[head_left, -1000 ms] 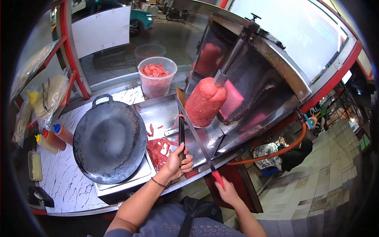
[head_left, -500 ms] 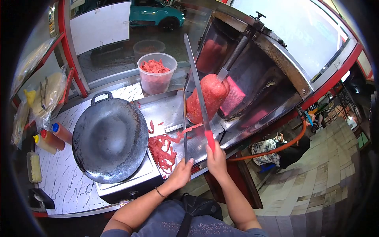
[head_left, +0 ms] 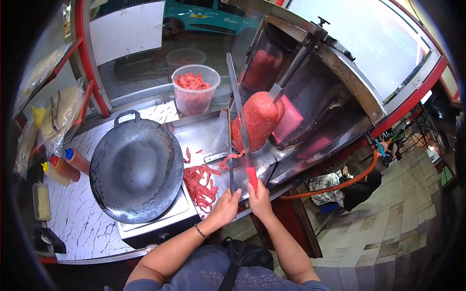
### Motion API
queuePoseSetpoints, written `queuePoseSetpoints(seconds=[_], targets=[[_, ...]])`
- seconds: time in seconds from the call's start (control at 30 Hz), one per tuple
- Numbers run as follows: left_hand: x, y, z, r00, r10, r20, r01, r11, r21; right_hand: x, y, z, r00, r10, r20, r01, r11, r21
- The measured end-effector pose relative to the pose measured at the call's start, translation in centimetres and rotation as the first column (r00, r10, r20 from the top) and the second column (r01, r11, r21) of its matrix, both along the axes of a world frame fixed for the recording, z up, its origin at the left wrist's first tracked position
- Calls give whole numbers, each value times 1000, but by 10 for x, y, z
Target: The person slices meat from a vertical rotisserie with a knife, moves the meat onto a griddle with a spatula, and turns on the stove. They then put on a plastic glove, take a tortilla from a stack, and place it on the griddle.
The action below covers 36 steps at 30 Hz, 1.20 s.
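Observation:
A thick roll of reddish meat (head_left: 257, 121) is mounted on a metal spit in front of the grill. My right hand (head_left: 259, 201) grips the red handle of a long knife (head_left: 244, 131), whose blade runs up along the meat's left side. In my left hand (head_left: 226, 207) is a thin dark metal tool (head_left: 231, 160), held upright just left of the knife. Between the two tools and beneath the meat lies a shaved strip (head_left: 235, 156). Sliced meat strips (head_left: 200, 186) are piled on the metal tray (head_left: 196, 136).
A large black wok (head_left: 136, 169) sits on a stove at the left. Behind the tray stands a plastic tub (head_left: 195, 92) of meat. Sauce bottles (head_left: 65, 168) and a small container (head_left: 42, 201) are at far left. A person (head_left: 349, 186) sits beyond the orange hose (head_left: 347, 183).
The knife and my right hand have shifted slightly left, with the blade lower. My left hand has moved slightly right and up. The strip hangs lower, and the car outside has moved.

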<state>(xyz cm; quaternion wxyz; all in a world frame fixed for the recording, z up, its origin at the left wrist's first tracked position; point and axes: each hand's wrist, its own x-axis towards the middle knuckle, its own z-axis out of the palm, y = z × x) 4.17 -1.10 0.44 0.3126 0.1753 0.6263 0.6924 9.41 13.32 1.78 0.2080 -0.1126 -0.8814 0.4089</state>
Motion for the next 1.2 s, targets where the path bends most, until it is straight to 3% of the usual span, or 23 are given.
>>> queuePoseSetpoints(seconds=[0.03,0.1,0.17,0.3,0.4,0.5,0.53,0.57,0.67,0.7,0.8,0.9,1.2], targets=[[-4,2,-9,1000,5,-5,-5,1000,0,8,-1,-5,1000,-4,-12,4,1000,5],[-8,4,-17,992,36,-125,-44,997,-60,54,1,-31,985,-70,158,65,997,39],[-10,2,-10,986,36,-165,-60,988,-140,67,8,-45,997,-30,68,28,999,31],[-10,5,-4,983,32,-181,-51,994,-99,22,17,-9,992,-3,124,-6,998,68],[-18,6,2,996,1,93,-6,998,55,45,11,6,982,-67,175,48,993,112],[-27,4,5,980,-29,196,5,993,121,98,29,-12,959,-52,279,16,991,132],[-27,6,0,986,-28,162,8,992,123,92,25,4,954,-59,295,15,989,150],[-27,7,-4,967,-46,249,5,987,162,80,23,22,965,-27,261,-6,992,124],[-30,-1,19,770,-199,606,-41,933,359,64,39,36,938,-18,346,-37,987,154],[-33,-5,19,772,-199,603,-41,932,359,75,45,42,939,-18,344,-38,987,155],[-39,-16,12,616,-442,652,-70,794,604,134,71,77,848,-57,527,-57,979,197],[-41,-25,14,569,-498,655,-78,760,645,181,101,117,802,-105,588,-106,944,313],[-42,-33,18,607,-440,662,-56,807,588,179,104,187,706,-173,687,-168,901,400]])
